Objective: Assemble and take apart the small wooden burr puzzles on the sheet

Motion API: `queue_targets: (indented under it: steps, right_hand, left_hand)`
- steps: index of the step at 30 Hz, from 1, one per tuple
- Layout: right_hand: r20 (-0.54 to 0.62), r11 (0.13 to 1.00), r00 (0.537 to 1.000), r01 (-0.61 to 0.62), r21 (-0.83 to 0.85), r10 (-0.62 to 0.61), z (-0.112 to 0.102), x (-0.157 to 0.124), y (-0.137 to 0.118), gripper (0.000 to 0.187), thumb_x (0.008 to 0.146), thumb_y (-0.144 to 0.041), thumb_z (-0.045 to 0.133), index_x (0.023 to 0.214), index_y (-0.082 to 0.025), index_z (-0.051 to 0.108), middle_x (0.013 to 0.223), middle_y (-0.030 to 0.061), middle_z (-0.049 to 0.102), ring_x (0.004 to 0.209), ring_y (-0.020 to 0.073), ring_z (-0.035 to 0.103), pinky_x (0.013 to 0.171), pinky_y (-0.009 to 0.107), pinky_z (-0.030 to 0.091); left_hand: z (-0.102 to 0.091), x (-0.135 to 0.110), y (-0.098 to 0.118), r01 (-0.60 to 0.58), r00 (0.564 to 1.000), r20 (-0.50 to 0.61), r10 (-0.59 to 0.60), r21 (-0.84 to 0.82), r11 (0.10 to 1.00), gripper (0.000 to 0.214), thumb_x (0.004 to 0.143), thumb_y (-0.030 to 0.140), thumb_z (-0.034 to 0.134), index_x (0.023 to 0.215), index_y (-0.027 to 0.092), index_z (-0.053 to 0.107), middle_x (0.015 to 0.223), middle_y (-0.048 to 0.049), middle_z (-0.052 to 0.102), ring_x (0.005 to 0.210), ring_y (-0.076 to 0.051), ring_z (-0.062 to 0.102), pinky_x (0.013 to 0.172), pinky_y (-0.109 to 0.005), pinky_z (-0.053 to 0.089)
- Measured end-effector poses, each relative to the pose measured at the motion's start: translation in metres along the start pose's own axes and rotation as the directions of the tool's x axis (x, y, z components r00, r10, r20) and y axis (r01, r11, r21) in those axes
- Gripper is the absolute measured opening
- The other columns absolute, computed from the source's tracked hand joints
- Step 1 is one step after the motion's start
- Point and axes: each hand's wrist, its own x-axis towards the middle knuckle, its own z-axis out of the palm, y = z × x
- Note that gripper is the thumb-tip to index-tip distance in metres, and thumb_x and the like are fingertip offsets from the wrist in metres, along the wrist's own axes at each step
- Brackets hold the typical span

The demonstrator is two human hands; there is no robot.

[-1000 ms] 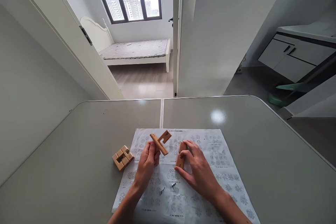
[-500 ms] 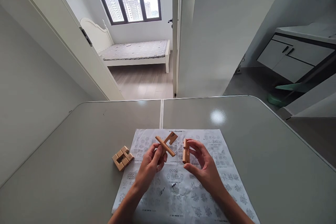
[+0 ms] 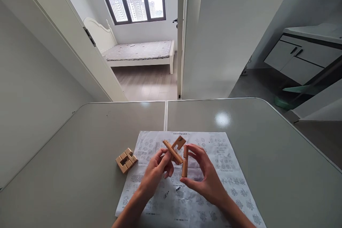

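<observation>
My left hand (image 3: 157, 169) pinches two crossed wooden puzzle pieces (image 3: 173, 151); one of them, notched, carries a dark mark near its upper end. Between the thumb and fingertips of my right hand (image 3: 204, 171) stands another wooden puzzle piece (image 3: 185, 162), nearly upright, with a notch in its side. This piece is right beside the lower end of the crossed pair; whether they touch I cannot tell. Beneath both hands lies a creased paper sheet (image 3: 221, 181) printed with small diagrams. A small blocky wooden puzzle (image 3: 126, 160) sits by the sheet's left edge.
The grey table (image 3: 80, 156) has a white seam (image 3: 166, 115) running away from me. Past its far edge, a doorway opens on a bed (image 3: 141, 50) under a window. A white cabinet (image 3: 296, 55) is at the far right.
My right hand has brought its piece leftward, close against the crossed pieces. My left hand has shifted slightly right with its pair. The view has moved a little.
</observation>
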Motion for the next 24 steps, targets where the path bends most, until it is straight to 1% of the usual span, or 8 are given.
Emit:
queue_targets:
  steps: [2,4,7,9,12,15,20,24]
  right_hand:
    - [-0.015,0.993,0.998,0.051,-0.104,-0.053,0.0002,-0.0007,-0.001,0.083,0.079,-0.03,0.087,0.15,-0.035,0.044,0.154,0.0095,0.047,0.14,0.0347,0.051,0.113,0.053,0.052]
    - [-0.022,0.98,0.993,0.108,-0.167,-0.113,0.001,-0.0019,-0.0019,0.083,0.08,-0.025,0.083,0.152,-0.035,0.042,0.154,0.0108,0.047,0.14,0.0357,0.051,0.105,0.051,0.057]
    - [-0.021,0.961,0.981,0.185,-0.204,-0.193,0.0025,-0.0046,-0.002,0.08,0.084,-0.017,0.076,0.153,-0.035,0.04,0.154,0.0119,0.047,0.139,0.035,0.052,0.091,0.045,0.062]
    - [0.006,0.949,0.975,0.219,-0.227,-0.224,0.0024,-0.0066,-0.0011,0.08,0.087,-0.013,0.071,0.155,-0.036,0.037,0.156,0.0117,0.047,0.139,0.0341,0.053,0.088,0.043,0.063]
    - [0.081,0.92,0.962,0.272,-0.282,-0.259,0.0001,-0.0082,-0.0002,0.081,0.091,-0.01,0.066,0.159,-0.039,0.031,0.157,0.0104,0.047,0.143,0.0331,0.052,0.098,0.047,0.062]
    - [0.138,0.886,0.946,0.323,-0.332,-0.293,-0.0025,-0.0078,-0.0012,0.082,0.094,-0.008,0.062,0.161,-0.041,0.028,0.157,0.0079,0.05,0.146,0.032,0.05,0.111,0.052,0.056]
    - [0.187,0.832,0.915,0.402,-0.383,-0.356,-0.0015,-0.0056,-0.0033,0.083,0.098,-0.006,0.057,0.164,-0.043,0.023,0.154,0.0059,0.057,0.139,0.0302,0.059,0.108,0.052,0.059]
    - [0.188,0.814,0.911,0.412,-0.409,-0.367,0.0002,-0.0042,-0.0046,0.082,0.1,-0.004,0.055,0.164,-0.044,0.023,0.151,0.0059,0.059,0.136,0.0283,0.06,0.107,0.052,0.059]
  left_hand:
    - [-0.0005,0.0006,0.0008,0.024,1.0,0.006,-0.023,-0.041,0.999,0.046,0.09,0.06,0.071,0.094,0.016,0.06,0.074,0.0012,0.064,0.045,-0.003,0.032,0.046,-0.023,0.019]
    - [-0.0005,0.001,0.0013,0.052,0.999,0.016,-0.051,-0.069,0.996,0.044,0.089,0.058,0.071,0.091,0.016,0.059,0.073,0.0024,0.062,0.044,-0.002,0.026,0.046,-0.023,0.014]
    - [0.0002,0.0009,0.0017,0.094,0.995,0.039,-0.091,-0.079,0.992,0.042,0.09,0.057,0.07,0.091,0.017,0.058,0.07,0.0029,0.061,0.044,-0.002,0.024,0.046,-0.023,0.014]
    - [0.0007,0.0006,0.0021,0.126,0.991,0.057,-0.122,-0.075,0.989,0.043,0.089,0.058,0.07,0.092,0.017,0.058,0.069,0.0028,0.061,0.045,-0.003,0.025,0.047,-0.022,0.014]
    - [0.0008,0.0006,0.0026,0.157,0.986,0.066,-0.153,-0.075,0.985,0.043,0.088,0.058,0.071,0.09,0.018,0.056,0.067,0.0034,0.061,0.045,-0.003,0.022,0.047,-0.023,0.013]
    - [0.0011,0.0008,0.0028,0.163,0.985,0.058,-0.16,-0.062,0.985,0.043,0.088,0.058,0.071,0.087,0.018,0.054,0.066,0.0035,0.061,0.044,-0.003,0.022,0.047,-0.023,0.013]
    - [0.0021,0.0002,0.0024,0.146,0.988,0.058,-0.143,-0.057,0.988,0.041,0.091,0.056,0.069,0.085,0.019,0.052,0.062,0.0049,0.058,0.044,-0.004,0.022,0.047,-0.023,0.015]
    - [-0.0002,-0.0007,0.0042,0.194,0.977,0.108,-0.183,-0.11,0.975,0.04,0.09,0.055,0.071,0.092,0.019,0.053,0.06,0.0078,0.05,0.048,-0.004,0.018,0.049,-0.022,0.012]
